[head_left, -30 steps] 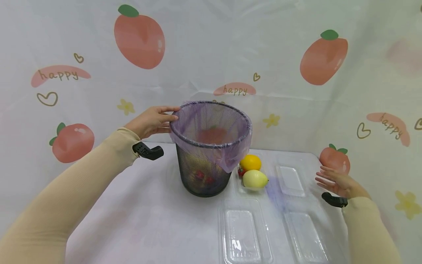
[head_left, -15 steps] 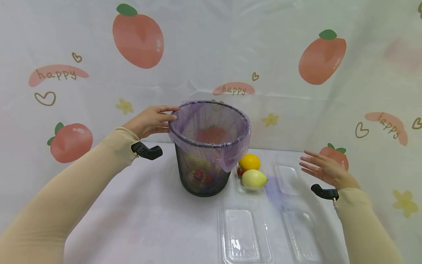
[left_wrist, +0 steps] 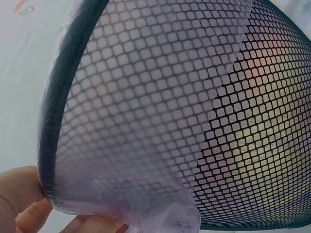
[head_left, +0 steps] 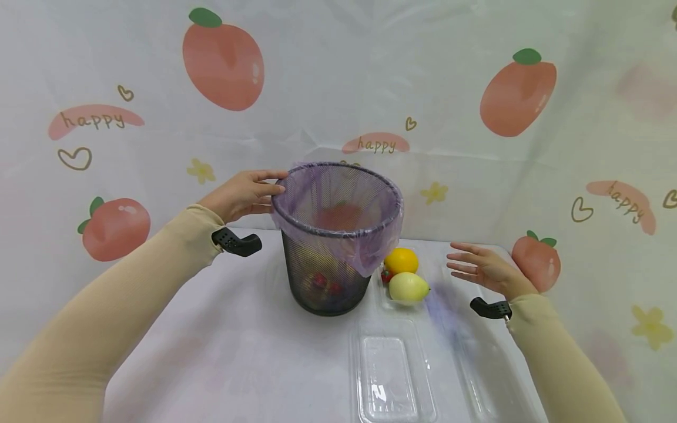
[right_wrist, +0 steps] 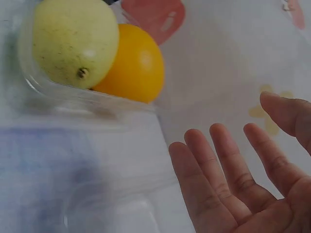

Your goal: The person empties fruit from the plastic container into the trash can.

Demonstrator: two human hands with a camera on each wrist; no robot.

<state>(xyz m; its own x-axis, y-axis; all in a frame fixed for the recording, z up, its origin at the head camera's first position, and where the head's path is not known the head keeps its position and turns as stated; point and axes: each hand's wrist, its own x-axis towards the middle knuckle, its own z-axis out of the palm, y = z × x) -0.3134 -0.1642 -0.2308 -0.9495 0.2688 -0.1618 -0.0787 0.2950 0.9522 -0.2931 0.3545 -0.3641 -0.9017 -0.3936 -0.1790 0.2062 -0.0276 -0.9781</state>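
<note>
A black mesh wastebasket [head_left: 328, 276] with a purple plastic liner [head_left: 365, 252] folded over its rim stands on the table. At its left side my left hand [head_left: 245, 194] grips the lined rim. The left wrist view shows the thumb and fingers [left_wrist: 97, 224] about that rim. To the right, my right hand [head_left: 483, 267] is in the air with fingers spread, holding nothing. Nearest to it is a clear plastic box holding a pale yellow-green fruit [head_left: 409, 287], an orange-yellow lemon-like fruit [head_left: 402, 261] and a small red fruit [head_left: 387, 276]. Reddish and yellowish shapes show blurrily through the mesh.
A clear plastic tray [head_left: 388, 376] lies at the table's front. Another clear tray [head_left: 481, 382] lies to its right, partly behind the right forearm. A white cloth [head_left: 317, 70] printed with fruit hangs behind the table.
My right hand has moved left from the table's right side towards the box of fruit, its fingers still spread. The left hand and the wastebasket have stayed in place.
</note>
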